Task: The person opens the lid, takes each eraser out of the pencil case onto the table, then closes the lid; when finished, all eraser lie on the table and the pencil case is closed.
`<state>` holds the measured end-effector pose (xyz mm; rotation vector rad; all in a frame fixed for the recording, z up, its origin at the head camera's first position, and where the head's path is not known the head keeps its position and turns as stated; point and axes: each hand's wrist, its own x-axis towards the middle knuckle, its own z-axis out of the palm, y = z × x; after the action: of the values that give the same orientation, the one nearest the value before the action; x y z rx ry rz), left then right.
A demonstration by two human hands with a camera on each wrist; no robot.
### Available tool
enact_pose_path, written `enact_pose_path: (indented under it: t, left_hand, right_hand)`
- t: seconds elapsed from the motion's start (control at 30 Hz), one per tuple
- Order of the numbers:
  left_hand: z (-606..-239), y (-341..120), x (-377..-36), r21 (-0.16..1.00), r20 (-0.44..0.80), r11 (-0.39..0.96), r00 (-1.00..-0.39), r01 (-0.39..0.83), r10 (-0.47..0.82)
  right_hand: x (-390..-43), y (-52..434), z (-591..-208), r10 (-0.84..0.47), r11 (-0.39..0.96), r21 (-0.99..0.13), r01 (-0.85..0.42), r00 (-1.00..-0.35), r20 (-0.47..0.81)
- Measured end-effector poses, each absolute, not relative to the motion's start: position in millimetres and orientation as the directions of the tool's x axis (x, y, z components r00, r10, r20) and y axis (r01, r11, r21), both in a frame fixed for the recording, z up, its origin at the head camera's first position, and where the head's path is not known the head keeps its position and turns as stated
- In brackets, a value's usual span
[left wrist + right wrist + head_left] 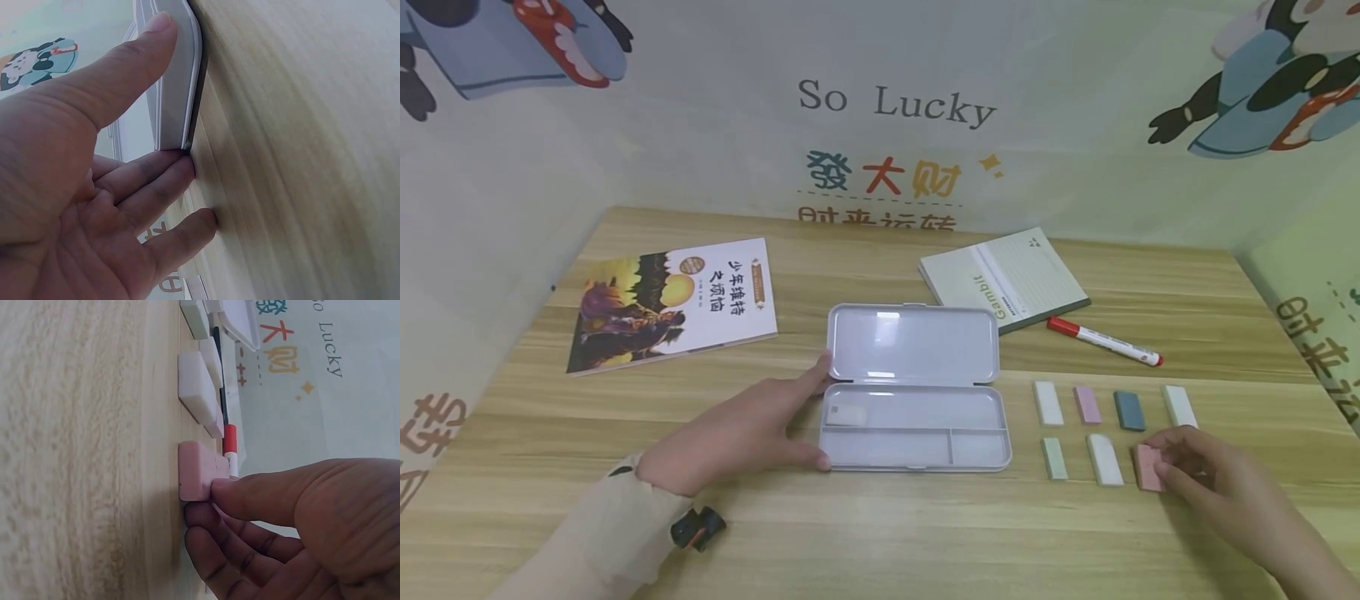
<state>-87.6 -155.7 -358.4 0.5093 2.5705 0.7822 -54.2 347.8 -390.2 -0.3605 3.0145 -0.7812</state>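
The left hand lay open against the open pencil case at mid-worktop. The right hand's fingers pinched a pink eraser lying right of the case.

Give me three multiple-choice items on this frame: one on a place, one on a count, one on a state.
1. Where does the left hand rest?
A. on the case's left edge
B. on the book
C. on the marker

2. How many erasers lie on the table outside the case?
A. four
B. seven
C. ten

3. How is the case?
A. shut
B. open, lid laid back
C. upside down

Key:
1 A, thumb and fingers touch the case's left edge, away from the book and marker.
2 B, four in the far row, three in the near row, counting the pink eraser that the right hand pinches.
3 B, the tray and lid both face up.
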Motion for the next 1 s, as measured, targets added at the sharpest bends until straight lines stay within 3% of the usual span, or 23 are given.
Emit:
enact_pose_path:
  t: [0.87, 1.0]
  left_hand:
    - [-355, -159, -86, 0.601, -0.258, 0.764, -0.847, 0.235, 0.464]
    - [-357, -157, -87, 0.595, -0.268, 0.771, -0.848, 0.228, 0.458]
  right_hand:
    - [-63, 337, -373, -0.175, 0.895, -0.435, -0.102, -0.976, -0.132]
    - [-64, 333, -368, -0.194, 0.894, -0.424, -0.144, -0.978, -0.077]
